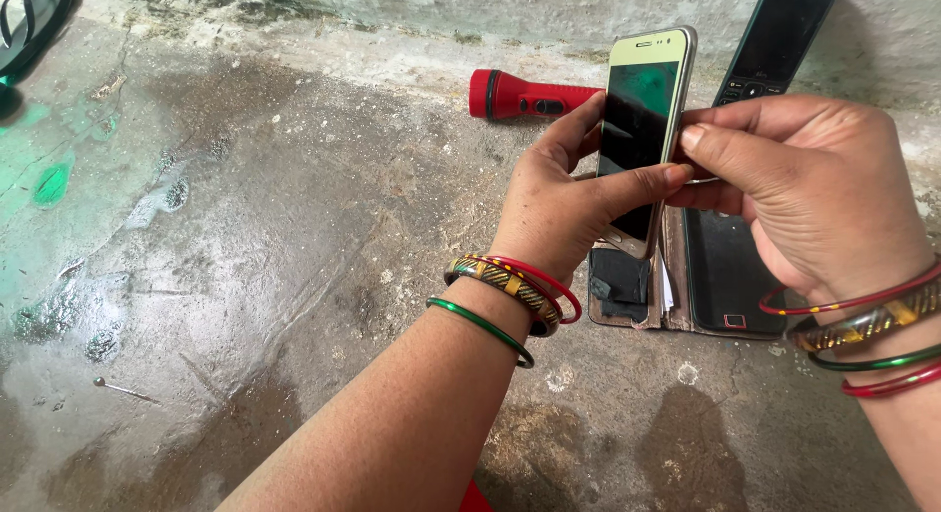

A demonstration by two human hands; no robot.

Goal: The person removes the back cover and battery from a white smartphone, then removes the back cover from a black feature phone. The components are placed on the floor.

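Two hands hold a gold-edged phone [642, 130] upright above a stained concrete floor [245, 228]. The left hand [564, 203] has a clenched grip around the phone's lower half; the right hand [804, 184] pinches its right edge. Below lies an open phone case [676, 287] with a dark phone. A red torch [520, 94] lies beyond, near the wall [490, 7], where a black phone [779, 42] leans.

The phone [642, 130] has a pale gold frame and a dark screen with a green glint. The torch [529, 96] is red with a black switch. The bangles [510, 287] are green, red, and gold with dark stripes. The floor [245, 228] is mottled grey-brown, stained green at left, perhaps paint.
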